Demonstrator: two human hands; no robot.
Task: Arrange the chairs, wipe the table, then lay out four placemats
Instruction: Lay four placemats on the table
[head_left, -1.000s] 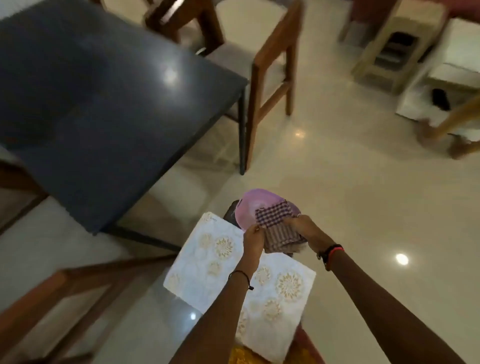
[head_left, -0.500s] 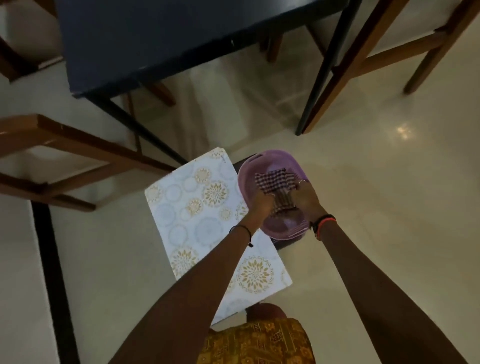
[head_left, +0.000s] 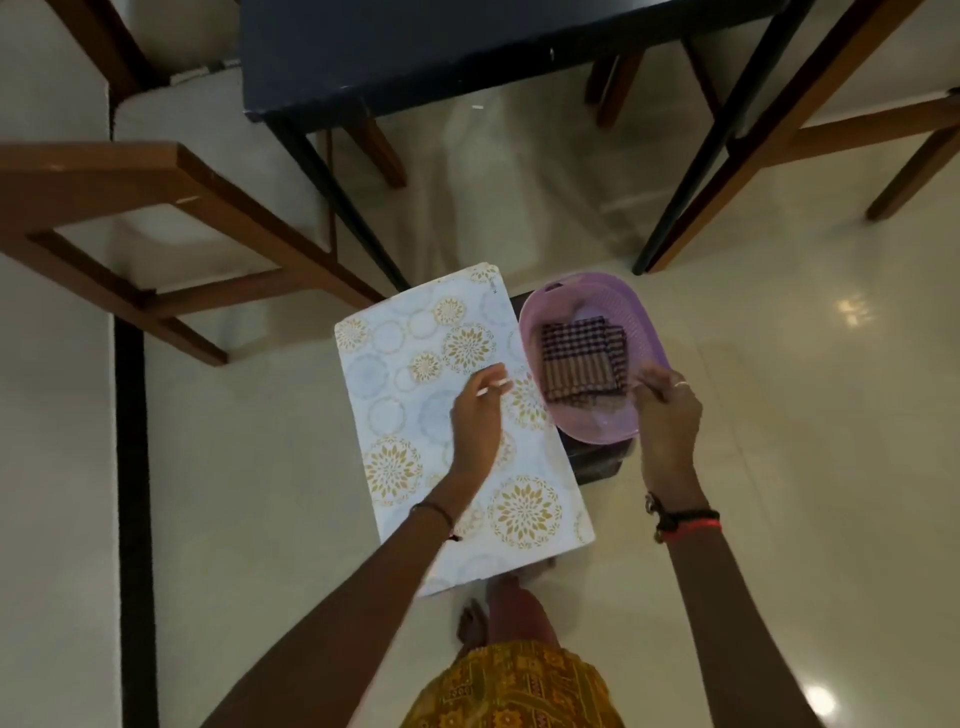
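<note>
Right hand (head_left: 667, 415) beside pink basket (head_left: 645, 316), folded checked cloth (head_left: 582, 361) inside

Both bare forearms reach forward and down, side by side. The left hand (head_left: 475, 415) is spread with fingers relaxed, pointing ahead; the right hand (head_left: 667, 415) is palm down, its fingers loosely bent.

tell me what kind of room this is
Likely a home dining area: a dark blue table, a brown wooden chair beside it, and a white placemat printed with gold flowers.
</note>
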